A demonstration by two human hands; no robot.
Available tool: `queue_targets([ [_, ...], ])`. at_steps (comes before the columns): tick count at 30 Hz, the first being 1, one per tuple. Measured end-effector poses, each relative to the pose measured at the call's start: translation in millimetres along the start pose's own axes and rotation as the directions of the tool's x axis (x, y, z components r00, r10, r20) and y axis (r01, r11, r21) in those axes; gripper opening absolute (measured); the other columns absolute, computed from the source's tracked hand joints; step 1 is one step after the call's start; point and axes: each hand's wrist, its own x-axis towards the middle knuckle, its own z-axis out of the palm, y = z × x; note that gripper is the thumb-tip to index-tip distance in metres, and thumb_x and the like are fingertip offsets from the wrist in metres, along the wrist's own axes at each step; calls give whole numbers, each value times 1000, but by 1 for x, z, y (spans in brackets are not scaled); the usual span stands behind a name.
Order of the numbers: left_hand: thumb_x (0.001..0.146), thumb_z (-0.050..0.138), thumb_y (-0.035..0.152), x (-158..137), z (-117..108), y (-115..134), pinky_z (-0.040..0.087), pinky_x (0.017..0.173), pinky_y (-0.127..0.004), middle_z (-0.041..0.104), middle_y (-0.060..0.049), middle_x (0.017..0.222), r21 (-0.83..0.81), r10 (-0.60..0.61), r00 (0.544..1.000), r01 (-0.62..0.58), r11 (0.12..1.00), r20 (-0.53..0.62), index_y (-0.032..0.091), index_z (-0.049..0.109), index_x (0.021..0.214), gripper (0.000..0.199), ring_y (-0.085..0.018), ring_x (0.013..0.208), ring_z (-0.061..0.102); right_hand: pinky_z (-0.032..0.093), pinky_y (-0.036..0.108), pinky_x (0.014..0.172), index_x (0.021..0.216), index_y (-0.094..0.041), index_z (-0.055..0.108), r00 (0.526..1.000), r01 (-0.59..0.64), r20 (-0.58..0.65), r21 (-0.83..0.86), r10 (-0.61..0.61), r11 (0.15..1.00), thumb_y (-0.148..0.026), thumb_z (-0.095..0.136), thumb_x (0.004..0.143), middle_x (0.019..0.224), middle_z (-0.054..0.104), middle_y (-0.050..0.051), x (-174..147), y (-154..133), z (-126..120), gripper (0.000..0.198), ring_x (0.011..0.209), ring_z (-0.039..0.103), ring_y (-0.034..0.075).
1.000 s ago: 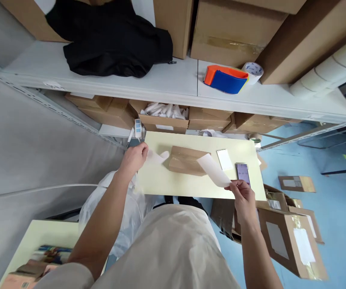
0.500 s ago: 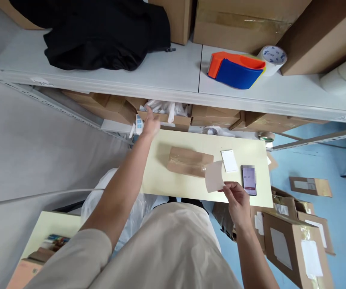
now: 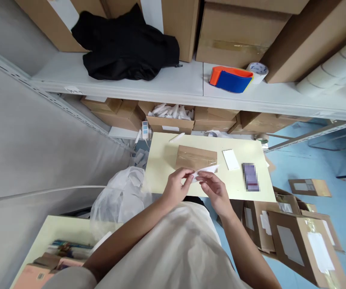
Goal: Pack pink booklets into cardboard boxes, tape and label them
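Observation:
In front of my body, over the near edge of the small cream table (image 3: 161,180), both hands meet at a white paper label (image 3: 208,169). The label is tilted, almost edge-on to me. My left hand (image 3: 177,185) pinches its left end between thumb and fingers. My right hand (image 3: 215,190) has curled fingers at its lower right side, gripping it. Just behind the hands lies a taped cardboard box (image 3: 195,156), partly covered by the label. A slim white strip-like piece (image 3: 177,138) lies behind the box, near the table's back edge.
Right of the box lie a white card or pad (image 3: 231,159) and a phone (image 3: 250,176). An open carton (image 3: 170,121) of white rolled pieces stands under the grey shelf (image 3: 161,89). Cardboard boxes (image 3: 301,241) crowd the floor at right; a clear plastic bag (image 3: 120,192) hangs left.
My left hand has come back from the carton to the label. My right hand has moved left with the label, now turned nearly edge-on. A white piece now lies on the table behind the box.

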Motion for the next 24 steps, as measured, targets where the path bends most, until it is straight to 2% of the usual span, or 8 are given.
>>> queue_targets([
  [2,84,55,35,1,-10,-7,50,70,-28,67,-5,84,-171,-133,991,129,977,-15,19,59,87,17,-16,77,63,47,35,77,101,-25,63,988,53,-134,-147,-73,988,-40,65,78,104,63,7,-6,3,-6,28,86,61,19],
  [4,80,59,38,2,-17,-10,50,69,-27,67,-3,82,-299,-227,974,218,929,5,18,58,84,21,-15,75,63,46,33,72,102,-24,62,927,48,-342,-294,-152,955,-41,67,75,104,62,7,-8,7,-14,33,82,58,18],
  [6,76,62,38,1,-21,-10,50,71,-26,68,-3,83,-353,-263,964,259,899,38,17,58,83,23,-15,76,63,45,32,67,106,-23,60,890,-7,-436,-311,-136,950,-44,68,74,103,63,7,-8,11,-21,39,80,56,18],
  [9,75,64,37,-4,-23,-12,50,73,-27,68,-3,86,-373,-276,958,286,883,80,17,60,83,22,-15,78,63,42,29,61,90,-19,62,921,-67,-390,-184,-11,981,-49,64,76,82,64,4,-8,18,-25,33,68,54,16],
  [12,74,64,34,-11,-19,-23,51,72,-28,69,-5,91,-344,-294,951,310,886,100,17,61,89,23,-16,79,64,39,28,56,73,-19,60,921,-88,-389,-135,28,987,-51,64,75,64,59,1,-13,26,-22,33,58,49,14],
  [16,76,62,33,-17,-10,-42,52,70,-28,67,-5,91,-238,-304,952,306,922,47,18,60,93,22,-17,83,64,41,28,56,76,-18,62,923,-123,-380,-134,64,983,-52,65,74,65,61,2,-18,36,-13,33,59,51,14],
  [21,78,59,33,-8,-10,-48,52,65,-26,61,-7,98,-93,-255,960,245,965,-115,19,59,85,16,-19,92,59,43,28,58,78,-18,62,911,-132,-409,-171,52,976,-53,63,75,68,63,3,-11,45,-12,35,61,53,15],
  [24,79,56,32,2,-11,-50,49,63,-24,61,-4,86,-117,-283,958,276,954,-47,18,58,82,14,-15,78,59,42,27,56,77,-18,62,914,-135,-400,-155,63,979,-53,64,74,67,62,2,-4,46,-16,35,59,52,14],
])
